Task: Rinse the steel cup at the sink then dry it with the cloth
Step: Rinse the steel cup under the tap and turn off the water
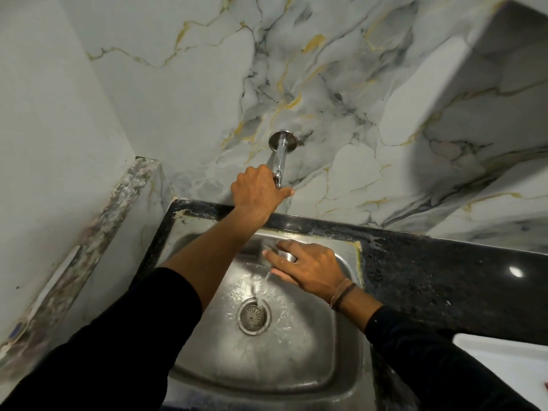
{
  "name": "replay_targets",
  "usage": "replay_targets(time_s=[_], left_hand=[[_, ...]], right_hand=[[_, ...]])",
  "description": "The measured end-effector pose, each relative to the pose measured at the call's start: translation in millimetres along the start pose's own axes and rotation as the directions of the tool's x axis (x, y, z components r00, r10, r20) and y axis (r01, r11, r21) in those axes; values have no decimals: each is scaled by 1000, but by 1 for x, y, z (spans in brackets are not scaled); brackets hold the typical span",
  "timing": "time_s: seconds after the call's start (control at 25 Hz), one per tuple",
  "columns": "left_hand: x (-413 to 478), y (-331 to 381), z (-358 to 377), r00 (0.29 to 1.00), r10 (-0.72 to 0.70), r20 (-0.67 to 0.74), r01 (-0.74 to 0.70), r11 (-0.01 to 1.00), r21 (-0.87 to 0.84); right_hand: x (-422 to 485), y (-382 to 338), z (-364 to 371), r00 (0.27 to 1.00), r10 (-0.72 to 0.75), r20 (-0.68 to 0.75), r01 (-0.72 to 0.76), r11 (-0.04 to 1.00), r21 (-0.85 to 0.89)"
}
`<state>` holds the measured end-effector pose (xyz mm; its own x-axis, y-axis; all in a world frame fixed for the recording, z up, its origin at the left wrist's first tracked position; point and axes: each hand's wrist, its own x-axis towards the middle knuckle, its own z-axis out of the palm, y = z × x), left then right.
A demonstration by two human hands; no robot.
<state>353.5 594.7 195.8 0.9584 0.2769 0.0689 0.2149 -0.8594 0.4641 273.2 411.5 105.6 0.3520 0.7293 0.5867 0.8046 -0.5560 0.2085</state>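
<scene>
My right hand (311, 269) grips the steel cup (283, 253) over the back of the steel sink (296, 360), and my fingers cover most of the cup. Water spills from the cup toward the drain (254, 315). My left hand (256, 191) is closed on the handle of the chrome wall tap (281, 154) above the basin. No cloth is in view.
A black granite counter (444, 277) runs to the right of the sink, with a white object (504, 357) at its near right edge. The marble-patterned wall stands behind, a ledge runs along the left, and a shelf overhangs at the upper right.
</scene>
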Motion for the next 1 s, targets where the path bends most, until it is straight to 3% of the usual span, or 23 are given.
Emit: replay_targets(time_s=[0.2, 0.4, 0.48, 0.56, 0.68, 0.72, 0.76, 0.84, 0.92, 0.96, 1.0], left_hand=[[-2, 4, -3, 1000, -18, -7, 19, 999, 29], [-5, 7, -1, 1000, -5, -14, 5, 1000, 14], [-6, 5, -1, 1000, -13, -12, 14, 1000, 5], [-14, 5, 0, 999, -2, -33, 1, 999, -39], [-49, -8, 18, 994, -10, -105, -9, 983, -183], [-67, -16, 31, 993, -59, -101, 34, 973, -230], [-89, -26, 47, 989, -121, -81, 95, 958, -271], [-139, -42, 86, 977, -212, 16, 204, 913, -353], [-195, -44, 124, 962, -198, 190, 263, 861, -435], [-224, -36, 140, 935, -173, 310, 314, 811, -494], [-250, -24, 150, 889, -139, 437, 385, 745, -545]], right_hand=[[25, 10, -55, 983, -104, -152, 93, 993, -78], [15, 6, -87, 939, 33, -342, -63, 995, -79], [-11, -17, -73, 974, 63, -217, -70, 997, -22], [-46, -43, -59, 996, 89, 4, -89, 996, 14], [-96, -75, -45, 914, 356, 193, -376, 923, 82], [-111, -85, -45, 837, 511, 197, -536, 838, 103], [-122, -95, -46, 709, 674, 208, -704, 691, 163], [-142, -114, -51, 344, 898, 274, -897, 228, 378], [-157, -121, -62, -47, 935, 352, -789, -251, 561], [-163, -121, -70, -210, 896, 392, -680, -421, 600], [-171, -120, -79, -324, 844, 427, -569, -534, 626]])
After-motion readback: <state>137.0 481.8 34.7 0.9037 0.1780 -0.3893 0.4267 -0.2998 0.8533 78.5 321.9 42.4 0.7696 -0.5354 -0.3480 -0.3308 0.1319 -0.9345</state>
